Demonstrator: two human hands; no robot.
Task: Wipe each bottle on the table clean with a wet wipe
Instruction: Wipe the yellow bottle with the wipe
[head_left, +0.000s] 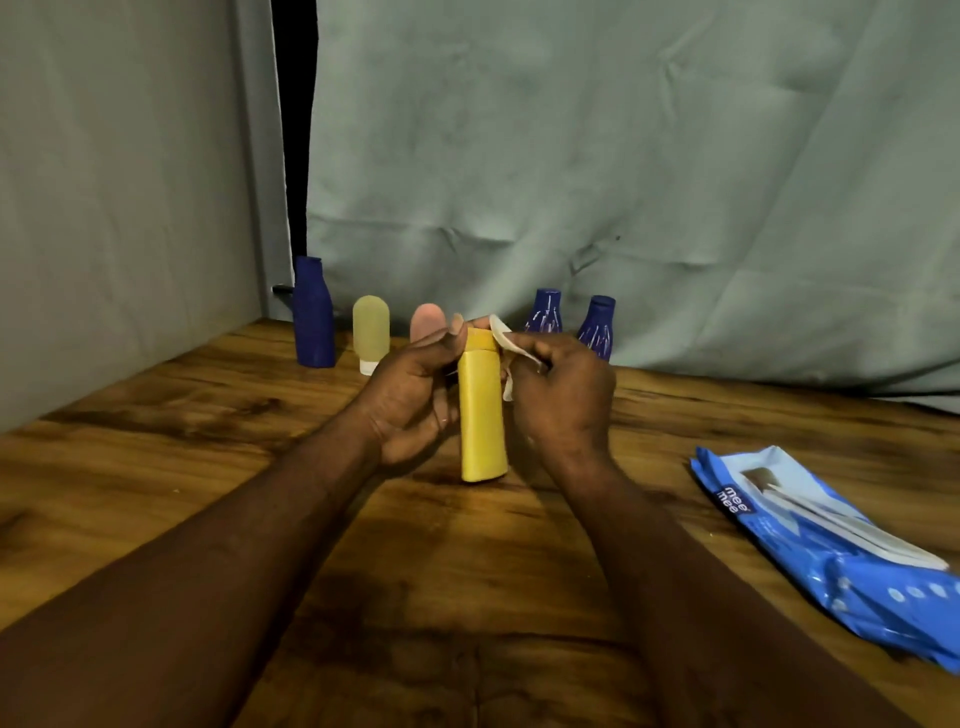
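Note:
A yellow bottle (482, 415) stands upright on the wooden table (208, 467) at the centre. My left hand (410, 400) grips its upper part and cap from the left. My right hand (563, 395) pinches a white wet wipe (506, 348) against the bottle's cap and right side. Behind, along the cloth backdrop, stand a tall dark blue bottle (313, 312), a pale yellow tube (371, 332), a pink tube (427, 322) partly hidden by my left hand, and two smaller blue bottles (545, 312) (597, 325).
A blue wet wipe pack (831, 545) lies at the right, near the table's edge, with its flap open. A grey cloth (623, 182) hangs behind the table and a grey panel (130, 208) closes the left side.

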